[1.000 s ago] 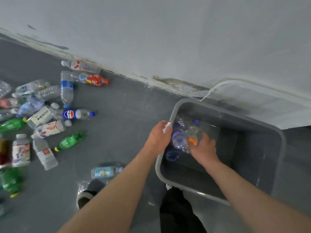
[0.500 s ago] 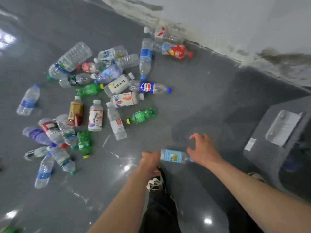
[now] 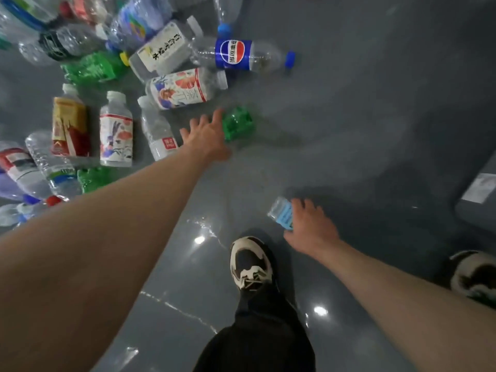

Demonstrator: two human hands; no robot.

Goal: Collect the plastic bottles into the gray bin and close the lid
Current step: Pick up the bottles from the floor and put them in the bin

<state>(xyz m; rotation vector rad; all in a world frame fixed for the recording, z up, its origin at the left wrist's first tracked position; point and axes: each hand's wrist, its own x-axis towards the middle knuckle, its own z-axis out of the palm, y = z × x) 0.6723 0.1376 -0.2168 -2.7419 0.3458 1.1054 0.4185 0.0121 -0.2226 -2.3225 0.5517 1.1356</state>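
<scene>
Reaching over a gray floor (image 3: pixel 349 116), the left hand (image 3: pixel 208 135), grip spread open, touches a green bottle (image 3: pixel 239 124); the right hand (image 3: pixel 308 226) curls around a blue-labelled bottle (image 3: pixel 281 214). One Pepsi bottle (image 3: pixel 241 55) lies nearby; gray bin (image 3: pixel 476 202) at right edge.

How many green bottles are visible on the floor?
3: one under the left hand fingertips, one upper left in the pile, one by the left forearm. More may be hidden.
</scene>
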